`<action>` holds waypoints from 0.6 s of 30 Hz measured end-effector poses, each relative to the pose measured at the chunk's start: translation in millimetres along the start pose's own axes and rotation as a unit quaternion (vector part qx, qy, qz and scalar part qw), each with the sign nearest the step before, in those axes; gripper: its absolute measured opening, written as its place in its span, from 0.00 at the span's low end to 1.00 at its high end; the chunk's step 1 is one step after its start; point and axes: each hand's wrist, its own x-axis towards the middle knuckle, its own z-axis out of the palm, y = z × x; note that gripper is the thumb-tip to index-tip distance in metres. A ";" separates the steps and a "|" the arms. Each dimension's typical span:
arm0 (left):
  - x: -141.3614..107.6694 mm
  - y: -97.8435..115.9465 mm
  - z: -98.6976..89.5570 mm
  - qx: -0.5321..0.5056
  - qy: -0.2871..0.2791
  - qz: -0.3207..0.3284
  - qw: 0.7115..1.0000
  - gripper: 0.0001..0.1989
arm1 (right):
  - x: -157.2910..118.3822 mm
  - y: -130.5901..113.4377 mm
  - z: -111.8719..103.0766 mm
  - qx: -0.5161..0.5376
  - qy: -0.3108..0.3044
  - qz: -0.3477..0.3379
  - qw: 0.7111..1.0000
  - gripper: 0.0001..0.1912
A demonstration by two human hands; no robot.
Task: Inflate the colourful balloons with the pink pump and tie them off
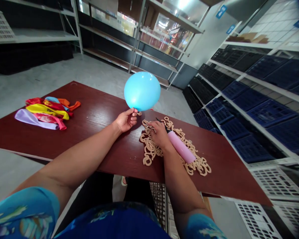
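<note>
An inflated light blue balloon [142, 90] stands above the far edge of the table. My left hand [127, 120] is closed on its neck, pinching it between thumb and fingers. My right hand [159, 133] reaches over a loose pile of beige, curled, cord-like pieces [149, 149], its fingers bent and apart, touching the pile. Under and beside that hand lies a pink hand pump [181, 146] with a black nozzle end, resting on the curls. Parts of the right fingertips are hidden.
Several uninflated balloons [47, 111] in purple, yellow, red, blue and orange lie on the left of the dark red table [94, 113]. Shelves with dark blue crates [259, 129] stand at the right. Metal racks [137, 49] stand behind, and white crates [276, 182] sit low at the right.
</note>
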 end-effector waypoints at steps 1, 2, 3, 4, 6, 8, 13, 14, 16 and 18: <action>-0.2 -0.3 0.2 0.000 -0.002 0.000 1.000 0.06 | 0.1 0.3 2.3 -0.019 -0.025 -0.012 0.999 0.13; -0.5 -0.5 0.4 0.001 -0.006 0.000 1.000 0.06 | 0.5 0.3 3.9 -0.026 -0.044 -0.018 0.999 0.12; -0.7 -0.7 0.6 0.003 -0.008 0.001 1.000 0.06 | 1.0 0.3 4.8 -0.023 -0.052 -0.018 0.998 0.10; -0.9 -0.9 0.6 0.005 -0.011 0.002 1.000 0.06 | 1.6 0.3 4.8 -0.009 -0.045 -0.011 0.999 0.08; -1.1 -1.2 0.6 0.010 -0.017 0.003 1.000 0.06 | 2.9 0.9 2.6 0.057 0.011 0.033 0.998 0.06; -1.2 -1.4 0.7 0.015 -0.025 0.005 1.000 0.06 | 3.9 1.7 -1.5 0.167 0.092 0.107 0.976 0.07; -1.8 -2.2 3.4 0.032 -0.038 0.005 0.999 0.05 | 4.8 -2.6 -11.3 0.433 0.148 0.218 0.862 0.10; -2.3 -2.7 4.7 0.038 -0.037 0.006 0.999 0.05 | 4.8 -5.2 -12.8 0.464 0.137 0.217 0.848 0.10; -4.1 -4.7 8.2 0.054 -0.025 0.010 0.998 0.06 | 4.6 -11.7 -15.3 0.507 0.117 0.213 0.827 0.10; -6.6 -8.2 12.8 0.081 -0.007 0.010 0.997 0.06 | 4.2 -18.4 -17.2 0.535 0.101 0.207 0.813 0.10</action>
